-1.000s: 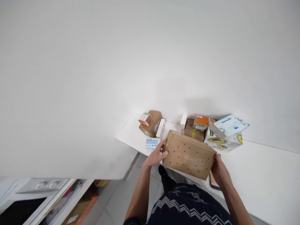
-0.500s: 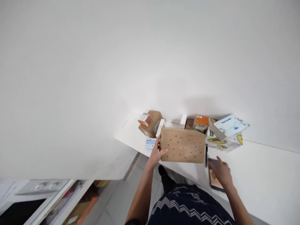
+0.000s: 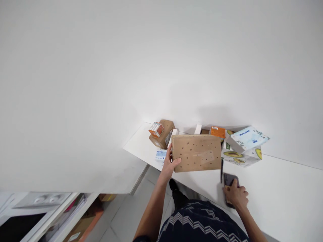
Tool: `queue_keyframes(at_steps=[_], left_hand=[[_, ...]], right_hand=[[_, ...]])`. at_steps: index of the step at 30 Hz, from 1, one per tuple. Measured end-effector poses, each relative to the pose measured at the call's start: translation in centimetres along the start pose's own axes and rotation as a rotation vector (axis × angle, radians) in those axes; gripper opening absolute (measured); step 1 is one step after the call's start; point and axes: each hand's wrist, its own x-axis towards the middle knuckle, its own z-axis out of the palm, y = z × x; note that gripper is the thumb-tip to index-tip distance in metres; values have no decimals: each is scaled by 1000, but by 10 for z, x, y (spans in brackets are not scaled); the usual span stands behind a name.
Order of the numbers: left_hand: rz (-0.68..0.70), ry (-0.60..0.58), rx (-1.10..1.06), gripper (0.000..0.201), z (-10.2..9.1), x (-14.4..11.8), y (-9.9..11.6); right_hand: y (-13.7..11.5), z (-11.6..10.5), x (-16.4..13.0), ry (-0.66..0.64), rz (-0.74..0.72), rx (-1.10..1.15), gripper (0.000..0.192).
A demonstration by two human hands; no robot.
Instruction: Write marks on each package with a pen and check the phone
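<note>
My left hand [image 3: 170, 164] grips the left end of a brown cardboard box [image 3: 196, 154] dotted with small dark marks, thumb on its near face. The box is held tilted above the white table. My right hand [image 3: 237, 196] is on a phone [image 3: 230, 178] lying near the table's front edge. Its thumb is at the phone's left edge and its fingers curl over the phone, covering part of the screen. A thin black pen-like object [image 3: 221, 171] is just left of the phone.
Behind stand a smaller brown box [image 3: 165, 134] with an orange-white box [image 3: 156, 129] on it, an orange box [image 3: 217, 132], and an avocado-print box [image 3: 244, 157] under a light-blue tissue pack [image 3: 249, 137]. A blue-white pack [image 3: 161, 154] lies left. White table [image 3: 282, 188] adjoins the wall.
My right hand has moved down and left onto the phone, its fingers closing around it. My left hand has tipped the cardboard box slightly, its right end rising.
</note>
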Motion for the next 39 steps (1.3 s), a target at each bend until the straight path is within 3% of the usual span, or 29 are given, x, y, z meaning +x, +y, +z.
queue_keyframes(at_steps=[3,8,13,15,18,23,27,31,36,39], left_hand=[[-3,11,25,94,0,0,1],[-7,66,57,95,-5,1,-1],[-20,127,18,96,-6,3,-3],[-15,155,6,95,-6,4,-6],[-9,178,-20,96,-5,5,-10],[-31,216,-48,98,-4,4,-11],[-37,224,-54,98,-5,2,-10],[-46,244,-71,100,-7,2,-10],[-46,260,-68,102,-6,2,-11],[-43,262,-94,102,-4,2,-11]], right_hand=[[3,-7,4,-34,59,130,80],[22,-26,13,-193,150,627,91],[40,-50,-9,-547,228,1509,55],[40,-63,-24,-674,253,1760,47],[33,-86,-44,-743,231,1985,49],[6,-123,-61,-777,197,2025,56],[-16,-138,-69,-754,182,2027,61],[-21,-137,-67,-711,161,2002,59],[-11,-135,-59,-686,135,1964,54],[-6,-128,-50,-569,126,1888,57]])
